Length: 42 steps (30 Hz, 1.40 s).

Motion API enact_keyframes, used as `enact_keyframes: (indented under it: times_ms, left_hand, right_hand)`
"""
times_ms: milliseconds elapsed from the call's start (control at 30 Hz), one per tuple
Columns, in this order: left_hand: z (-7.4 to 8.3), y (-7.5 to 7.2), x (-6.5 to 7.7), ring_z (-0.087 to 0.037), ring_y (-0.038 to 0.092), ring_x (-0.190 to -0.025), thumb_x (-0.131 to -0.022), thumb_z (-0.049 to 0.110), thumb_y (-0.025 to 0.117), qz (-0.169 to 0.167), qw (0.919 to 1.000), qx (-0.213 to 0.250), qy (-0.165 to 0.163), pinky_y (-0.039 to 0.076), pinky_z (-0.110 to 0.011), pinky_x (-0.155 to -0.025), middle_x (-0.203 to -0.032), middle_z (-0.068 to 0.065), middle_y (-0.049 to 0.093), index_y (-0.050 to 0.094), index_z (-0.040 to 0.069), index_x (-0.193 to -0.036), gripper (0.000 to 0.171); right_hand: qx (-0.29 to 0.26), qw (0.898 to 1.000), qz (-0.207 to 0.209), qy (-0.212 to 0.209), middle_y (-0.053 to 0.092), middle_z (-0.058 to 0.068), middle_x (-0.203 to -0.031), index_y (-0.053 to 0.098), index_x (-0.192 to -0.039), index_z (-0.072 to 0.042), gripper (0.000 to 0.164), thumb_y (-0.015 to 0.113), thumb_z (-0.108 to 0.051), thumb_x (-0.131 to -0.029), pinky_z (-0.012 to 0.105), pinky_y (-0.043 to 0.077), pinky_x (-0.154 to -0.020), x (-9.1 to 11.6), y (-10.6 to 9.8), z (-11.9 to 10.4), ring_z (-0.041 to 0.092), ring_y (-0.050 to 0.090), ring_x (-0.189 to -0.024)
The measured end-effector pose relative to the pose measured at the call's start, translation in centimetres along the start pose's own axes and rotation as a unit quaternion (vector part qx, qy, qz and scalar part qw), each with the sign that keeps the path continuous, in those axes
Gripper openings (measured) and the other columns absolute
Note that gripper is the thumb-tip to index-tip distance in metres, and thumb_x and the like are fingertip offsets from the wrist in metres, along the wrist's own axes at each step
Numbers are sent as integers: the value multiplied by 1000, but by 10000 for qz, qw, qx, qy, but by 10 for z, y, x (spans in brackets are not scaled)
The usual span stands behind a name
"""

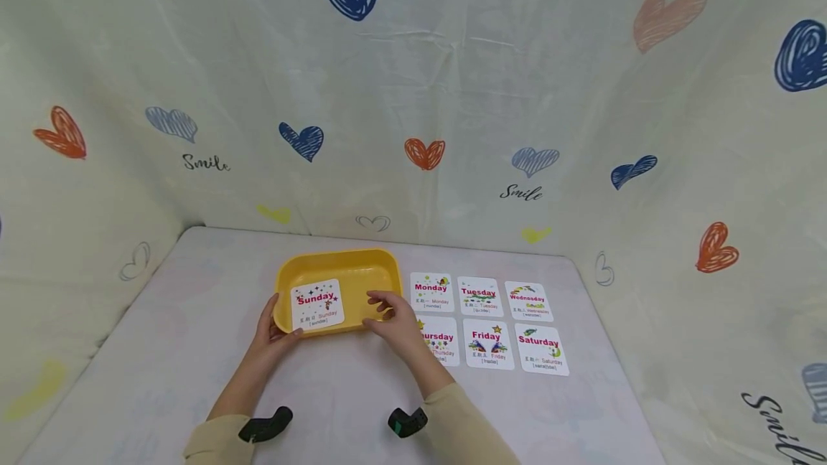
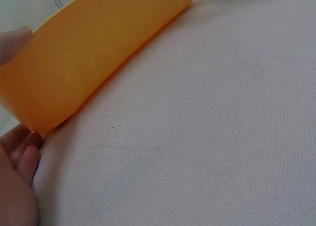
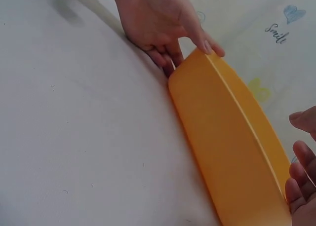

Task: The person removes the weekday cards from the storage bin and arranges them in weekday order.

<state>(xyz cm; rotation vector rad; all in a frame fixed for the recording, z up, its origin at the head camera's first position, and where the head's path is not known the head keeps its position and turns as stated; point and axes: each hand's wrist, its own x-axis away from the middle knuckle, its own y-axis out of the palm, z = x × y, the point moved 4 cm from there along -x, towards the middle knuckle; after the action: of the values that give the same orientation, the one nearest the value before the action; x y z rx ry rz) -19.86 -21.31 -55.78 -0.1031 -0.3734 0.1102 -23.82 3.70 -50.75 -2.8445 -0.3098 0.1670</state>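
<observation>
We see the yellow tray (image 1: 336, 275) lying on the table (image 1: 161, 350), its long side running left to right in front of us; our left hand (image 1: 274, 325) grips its left near corner, thumb over the rim. Our right hand (image 1: 394, 321) hovers loosely curled at the right near corner, holding nothing; the Sunday card (image 1: 316, 303) lies inside the tray, nearer the left hand.

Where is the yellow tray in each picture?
Head view: the yellow tray sits left of centre on the table, with the Sunday card inside.
Left wrist view: its outer wall fills the upper left.
Right wrist view: it runs from the centre to the lower right.
Shared landmark: the left hand at the tray's left end, also seen in the right wrist view.
</observation>
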Motion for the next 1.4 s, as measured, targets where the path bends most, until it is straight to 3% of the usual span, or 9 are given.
enact_keyframes:
  times_ms: [133, 333, 667, 1100, 1400]
  left_hand:
    - [-1, -1, 0, -27, 36, -118, -89, 19, 71, 31, 10000, -25, 25, 34, -38, -98, -149, -18, 27, -2, 36, -157, 101]
    - [-3, -2, -2, -27, 36, -117, -89, 17, 71, 70, 10000, -41, 15, 34, -39, -98, -147, -18, 29, -1, 36, -157, 101]
    - [-3, -3, -1, -28, 37, -118, -87, 18, 73, 103, 9999, -25, 22, 36, -38, -99, -149, -17, 27, 1, 37, -157, 102]
    - [-3, -3, 0, -29, 36, -120, -87, 17, 73, 144, 9999, -3, 7, 33, -44, -105, -150, -18, 26, 1, 37, -157, 102]
    - [-4, -2, 0, -28, 37, -116, -88, 15, 73, 154, 9996, -75, 215, 34, -40, -97, -149, -19, 30, 4, 33, -158, 99]
  right_hand:
    - [41, 9999, -135, -8, 64, 12, -111, 65, -122, -6, 43, 76, -2, -81, 32, 46, -85, -6, 7, -2, 34, 54, -100]
    - [410, 9981, -450, 132, 63, -2, -109, 64, -124, -11, 43, 75, -6, -84, 29, 47, -87, -15, 16, -4, 19, 56, -99]
    - [876, 9908, -1010, 230, 61, 0, -111, 62, -127, -10, 45, 76, -13, -84, 27, 47, -89, -34, 28, -4, 14, 56, -99]
    - [685, 9883, -1181, 683, 60, -2, -119, 62, -129, -11, 46, 76, -13, -85, 30, 46, -94, -57, 42, 1, 16, 54, -108]
    - [863, 9835, -1283, 941, 58, -4, -125, 62, -129, -16, 52, 81, -14, -80, 32, 42, -101, -64, 49, 10, 16, 51, -113]
